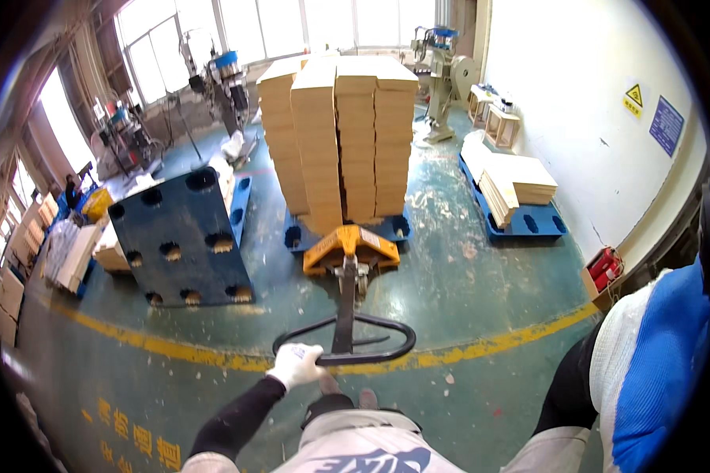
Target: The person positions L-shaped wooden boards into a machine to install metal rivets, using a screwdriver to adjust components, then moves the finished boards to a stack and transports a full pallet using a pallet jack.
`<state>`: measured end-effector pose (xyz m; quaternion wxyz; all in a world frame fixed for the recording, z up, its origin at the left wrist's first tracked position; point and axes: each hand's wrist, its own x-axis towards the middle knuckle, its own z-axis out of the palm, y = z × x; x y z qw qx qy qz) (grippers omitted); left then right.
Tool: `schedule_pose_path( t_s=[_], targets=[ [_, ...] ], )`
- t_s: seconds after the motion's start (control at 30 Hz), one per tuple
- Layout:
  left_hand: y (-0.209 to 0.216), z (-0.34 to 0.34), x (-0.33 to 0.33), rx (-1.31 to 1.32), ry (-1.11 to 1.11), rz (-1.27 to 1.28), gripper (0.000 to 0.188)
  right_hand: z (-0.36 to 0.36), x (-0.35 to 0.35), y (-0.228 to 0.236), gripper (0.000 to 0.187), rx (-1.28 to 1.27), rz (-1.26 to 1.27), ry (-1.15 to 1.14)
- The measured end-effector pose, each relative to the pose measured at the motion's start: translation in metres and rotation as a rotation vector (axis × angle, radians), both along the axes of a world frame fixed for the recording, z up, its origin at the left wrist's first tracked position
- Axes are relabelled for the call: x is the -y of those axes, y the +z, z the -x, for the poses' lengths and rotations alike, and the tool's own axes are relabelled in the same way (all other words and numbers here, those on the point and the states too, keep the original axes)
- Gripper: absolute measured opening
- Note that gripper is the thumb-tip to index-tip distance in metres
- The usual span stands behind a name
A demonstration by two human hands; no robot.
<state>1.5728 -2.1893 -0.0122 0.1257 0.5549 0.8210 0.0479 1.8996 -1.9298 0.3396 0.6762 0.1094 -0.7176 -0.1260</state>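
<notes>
My left hand [297,365], in a white glove, is closed round the left part of the black loop handle [371,356] of a yellow pallet jack [351,251]. The jack stands ahead of me, its forks under a blue pallet [402,227] that carries a tall stack of pale wooden boards [317,142]. Close to the camera at the right edge is my raised right hand [661,363], in a white and blue glove. Its fingers run out of view, so I cannot make out whether it holds anything.
A blue pallet [183,244] leans tilted on the left. By the right wall, another pallet [528,225] bears boards [525,177], near a carton with red items [605,272]. Machines [446,79] stand along the windows. A yellow line [481,348] crosses the green floor.
</notes>
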Motion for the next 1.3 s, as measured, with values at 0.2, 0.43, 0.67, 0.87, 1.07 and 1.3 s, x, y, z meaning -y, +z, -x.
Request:
schedule_pose_path(
  t_s=[0.2,0.43,0.67,0.87,1.07,1.3],
  targets=[
    [-0.002,-0.002,0.007,0.027,0.046,0.021,0.027,0.017,-0.006,-0.009,0.036,0.016,0.029,0.029],
    [-0.005,-0.002,0.010,0.034,0.045,-0.006,0.029,0.030,-0.005,-0.008,0.037,0.049,0.065,0.071],
    [-0.014,0.003,0.023,0.011,0.092,-0.034,0.027,0.124,0.003,-0.080,0.037,0.356,0.393,0.261],
    [-0.004,-0.001,0.003,0.029,0.073,0.032,0.028,0.144,0.041,-0.339,0.058,1.746,0.550,-0.061],
    [-0.037,-0.020,0.026,-0.013,0.129,0.068,0.028,0.153,0.084,-0.375,0.059,1.840,0.616,-0.282],
    [0.008,0.037,-0.014,-0.056,0.038,-0.224,0.022,0.199,0.034,-0.318,0.044,1.652,0.569,-0.318]
  ],
)
